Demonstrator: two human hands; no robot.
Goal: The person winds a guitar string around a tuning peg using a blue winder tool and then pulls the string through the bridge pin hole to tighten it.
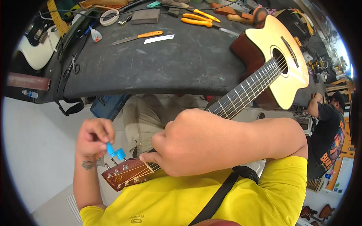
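**Guitar headstock held for turning a peg**

Guitar (264,75) lies across your lap, its body on the dark workbench (169,64). Your left hand (92,137) pinches a blue plastic winder (115,152) seated on a metal peg; your right hand (196,147) is closed around the glossy wooden neck beside the headstock (120,177), steadying the strings.

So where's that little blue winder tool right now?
In the head view, the blue winder is low on the left, pinched in the left hand and set on a tuning peg of the guitar headstock, just left of the right hand.
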